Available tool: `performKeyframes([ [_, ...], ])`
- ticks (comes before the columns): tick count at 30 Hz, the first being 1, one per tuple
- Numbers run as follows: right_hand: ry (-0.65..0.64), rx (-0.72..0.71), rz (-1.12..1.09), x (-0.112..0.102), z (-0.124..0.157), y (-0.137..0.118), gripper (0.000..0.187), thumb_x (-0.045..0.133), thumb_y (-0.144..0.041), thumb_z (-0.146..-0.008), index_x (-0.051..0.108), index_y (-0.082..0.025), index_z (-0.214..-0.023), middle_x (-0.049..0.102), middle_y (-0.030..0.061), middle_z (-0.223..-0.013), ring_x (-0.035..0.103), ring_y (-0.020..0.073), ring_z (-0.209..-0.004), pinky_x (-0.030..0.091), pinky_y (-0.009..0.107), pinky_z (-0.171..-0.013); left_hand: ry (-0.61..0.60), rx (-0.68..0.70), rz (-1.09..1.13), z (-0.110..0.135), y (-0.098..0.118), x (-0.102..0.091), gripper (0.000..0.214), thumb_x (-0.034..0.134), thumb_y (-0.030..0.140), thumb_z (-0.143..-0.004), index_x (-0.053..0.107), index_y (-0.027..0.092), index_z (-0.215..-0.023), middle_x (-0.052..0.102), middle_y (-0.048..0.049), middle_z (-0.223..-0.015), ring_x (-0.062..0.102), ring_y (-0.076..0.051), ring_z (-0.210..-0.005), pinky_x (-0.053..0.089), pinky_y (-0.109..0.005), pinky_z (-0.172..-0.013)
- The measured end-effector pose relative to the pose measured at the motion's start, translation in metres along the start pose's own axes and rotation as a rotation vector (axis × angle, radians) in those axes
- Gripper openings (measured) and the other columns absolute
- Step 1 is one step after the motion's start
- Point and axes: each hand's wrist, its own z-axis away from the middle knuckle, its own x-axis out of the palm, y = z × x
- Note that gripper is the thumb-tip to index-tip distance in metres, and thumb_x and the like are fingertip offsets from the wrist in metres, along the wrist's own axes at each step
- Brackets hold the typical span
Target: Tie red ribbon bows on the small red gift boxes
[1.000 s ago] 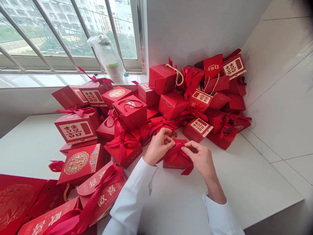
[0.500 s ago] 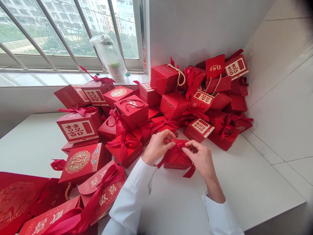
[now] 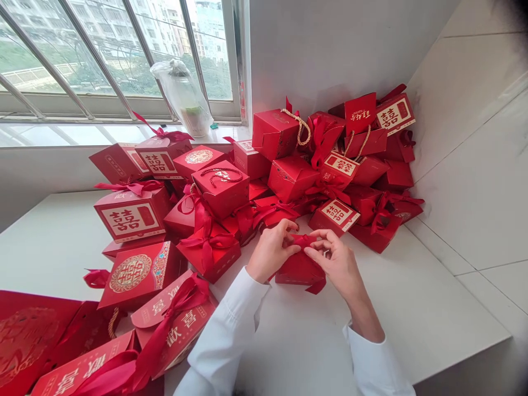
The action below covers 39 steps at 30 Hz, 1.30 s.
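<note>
Left hand (image 3: 272,251) shifted toward right hand (image 3: 339,263) | both grips pinching ribbon (image 3: 304,240) | box (image 3: 296,272) partly hidden

At the left, a bow-topped box (image 3: 130,212) carries the sign 囍 on a pale panel; a farther box (image 3: 163,159) beyond it shows 囍 too. Nearer, a patterned box (image 3: 132,275) bears 囍 inside a round gold medallion. The ribboned carton (image 3: 175,333) at the near left reads 歡喜 on its body and again on its flap; 歡 also stands on the nearest carton (image 3: 82,368). At the far right, an upright red flap (image 3: 360,114) reads 百年好合, and a pale-labelled box (image 3: 395,114) beside it shows 囍. 囍 marks a lower box (image 3: 336,214) too. White lettering on the red-corded box (image 3: 225,192) is illegible.
</note>
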Motion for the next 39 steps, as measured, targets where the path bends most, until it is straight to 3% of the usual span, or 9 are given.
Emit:
performKeyframes([
  [10,-0.053,0.015,0.024,0.0,0.0,-0.005,0.026,0.051,-0.035,-0.083,0.054,-0.022,-0.105,0.064,-0.0044,-0.063,0.051,0.0134,-0.055,0.039,0.024,-0.058,-0.017,-0.02,0.157,-0.001,-0.005,0.0,0.024,0.057,0.023,-0.082,0.054,0.019,-0.105,0.069,-0.0009,-0.084,0.062,-0.015,-0.074,0.045,-0.024,-0.067],
  [17,-0.01,-0.054,0.158,0.008,-0.003,-0.011,0.024,0.052,-0.032,-0.08,0.055,-0.022,-0.101,0.06,-0.006,-0.058,0.049,0.0125,-0.049,0.037,0.024,-0.055,0.014,-0.012,0.202,-0.001,-0.005,0.001,0.025,0.059,0.023,-0.081,0.057,0.019,-0.105,0.069,-0.0006,-0.088,0.062,-0.015,-0.078,0.045,-0.023,-0.067],
  [26,0.007,-0.077,0.156,0.009,-0.001,-0.008,0.023,0.052,-0.028,-0.081,0.054,-0.023,-0.103,0.059,-0.0064,-0.061,0.051,0.0124,-0.053,0.04,0.023,-0.058,0.042,-0.012,0.246,-0.003,-0.007,0.001,0.024,0.062,0.022,-0.079,0.059,0.019,-0.103,0.068,-0.0005,-0.085,0.061,-0.014,-0.075,0.045,-0.023,-0.067],
  [33,0.106,-0.18,0.281,0.017,-0.004,-0.003,0.029,0.047,-0.023,-0.081,0.053,-0.021,-0.109,0.056,-0.0051,-0.062,0.053,0.0141,-0.056,0.041,0.025,-0.06,0.02,-0.037,0.317,-0.002,-0.007,0.003,0.025,0.063,0.021,-0.076,0.058,0.018,-0.101,0.063,0.0003,-0.079,0.06,-0.013,-0.068,0.047,-0.023,-0.064],
  [36,0.17,-0.223,0.334,0.021,-0.003,-0.001,0.032,0.045,-0.022,-0.082,0.053,-0.019,-0.113,0.057,-0.0032,-0.064,0.055,0.0157,-0.059,0.042,0.026,-0.062,-0.009,-0.024,0.322,-0.001,-0.007,-0.002,0.022,0.057,0.024,-0.081,0.058,0.017,-0.102,0.065,-0.001,-0.081,0.061,-0.013,-0.071,0.047,-0.022,-0.065],
  [39,0.157,-0.233,0.319,0.021,-0.002,-0.001,0.029,0.045,-0.022,-0.082,0.055,-0.019,-0.11,0.058,-0.0023,-0.064,0.056,0.016,-0.06,0.043,0.027,-0.064,-0.04,-0.013,0.309,0.0,-0.008,-0.007,0.022,0.052,0.028,-0.085,0.059,0.018,-0.103,0.066,-0.0025,-0.086,0.061,-0.014,-0.076,0.047,-0.023,-0.067],
])
